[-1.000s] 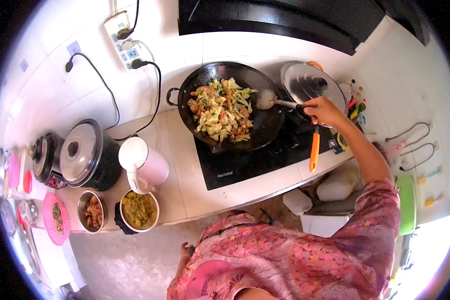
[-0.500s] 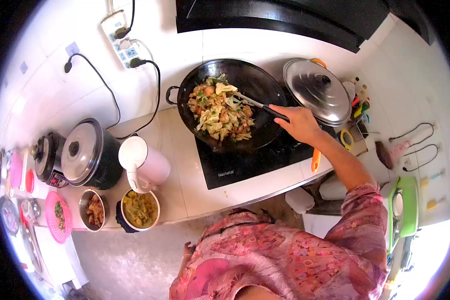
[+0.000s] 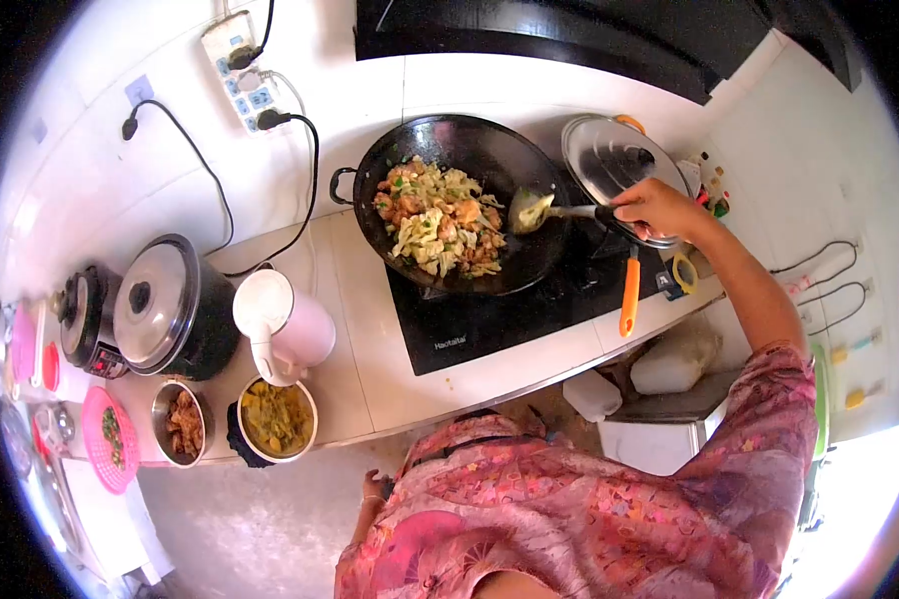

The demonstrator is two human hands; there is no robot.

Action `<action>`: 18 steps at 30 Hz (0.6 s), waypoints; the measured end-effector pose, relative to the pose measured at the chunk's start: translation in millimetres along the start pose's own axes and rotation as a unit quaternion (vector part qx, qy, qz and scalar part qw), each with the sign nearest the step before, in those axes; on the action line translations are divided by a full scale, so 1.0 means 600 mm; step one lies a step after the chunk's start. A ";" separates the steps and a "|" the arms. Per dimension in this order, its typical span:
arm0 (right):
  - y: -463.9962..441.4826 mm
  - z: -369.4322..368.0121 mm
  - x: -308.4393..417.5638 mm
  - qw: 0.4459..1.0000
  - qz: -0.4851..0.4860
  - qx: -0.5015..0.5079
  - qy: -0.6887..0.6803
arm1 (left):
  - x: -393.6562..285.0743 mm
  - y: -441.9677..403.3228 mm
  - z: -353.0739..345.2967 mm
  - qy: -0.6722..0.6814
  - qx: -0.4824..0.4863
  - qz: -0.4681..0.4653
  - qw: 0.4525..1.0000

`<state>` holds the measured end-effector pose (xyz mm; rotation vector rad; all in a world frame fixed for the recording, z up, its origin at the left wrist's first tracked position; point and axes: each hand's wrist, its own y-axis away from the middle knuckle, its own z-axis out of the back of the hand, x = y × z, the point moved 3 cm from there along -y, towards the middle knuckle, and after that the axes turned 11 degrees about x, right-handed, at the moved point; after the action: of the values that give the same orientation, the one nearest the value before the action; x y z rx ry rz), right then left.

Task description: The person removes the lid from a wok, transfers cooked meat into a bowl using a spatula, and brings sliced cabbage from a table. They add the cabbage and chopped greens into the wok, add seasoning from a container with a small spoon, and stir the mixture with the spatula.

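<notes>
My right hand (image 3: 659,210) is closed round the black handle of a metal spatula (image 3: 575,212). The spatula's blade rests inside the right part of a black wok (image 3: 524,165), with a piece of cabbage on it. Stir-fried cabbage with chunks of browned meat and green bits (image 3: 445,225) is heaped in the wok's left half. The wok sits on a black glass cooktop (image 3: 499,334), its orange handle (image 3: 630,299) pointing toward the front edge. My left hand (image 3: 375,486) hangs low beside my body, away from the counter, fingers loosely apart and apparently holding nothing.
A steel lid (image 3: 609,160) leans behind the wok. Left on the counter stand a white kettle (image 3: 300,329), a lidded pot (image 3: 210,329), a bowl of yellow-green food (image 3: 278,417), a bowl of meat (image 3: 184,424) and a pink basket (image 3: 98,449). Cords hang from a power strip (image 3: 240,75).
My right hand has moved right with the spatula. The blade has left the food heap and is now at the wok's right side. My left hand stays low.
</notes>
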<state>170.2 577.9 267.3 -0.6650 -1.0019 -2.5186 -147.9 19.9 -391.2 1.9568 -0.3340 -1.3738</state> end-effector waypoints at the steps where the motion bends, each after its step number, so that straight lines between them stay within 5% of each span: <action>1: 0.004 0.005 0.014 0.997 -0.062 0.037 -0.031 | 0.001 0.009 0.000 0.007 -0.007 0.003 1.000; 6: -0.099 -0.068 -0.046 0.938 -0.029 0.159 -0.307 | 0.026 0.055 -0.009 0.023 -0.042 0.038 0.998; 7: -0.135 -0.103 -0.074 0.957 0.048 0.149 -0.245 | 0.024 0.063 -0.010 -0.121 -0.064 0.026 0.990; 8: -0.174 -0.151 -0.103 0.948 0.089 0.101 -0.289 | 0.025 0.067 -0.013 -0.117 -0.064 0.027 0.991; 10: -0.148 -0.200 -0.039 0.908 0.055 0.060 -0.411 | 0.020 0.069 -0.013 -0.139 -0.043 -0.027 0.989; 13: -0.146 -0.205 -0.020 0.926 0.087 0.005 -0.366 | 0.000 0.050 -0.008 0.034 -0.022 0.006 0.999; 18: -0.118 -0.165 0.017 0.968 0.195 -0.160 0.012 | -0.041 0.024 0.007 0.358 0.002 0.131 0.924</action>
<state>99.1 554.9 170.7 -0.8277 -0.4028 -2.3396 -159.0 22.1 -364.6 2.1687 -0.2291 -0.4299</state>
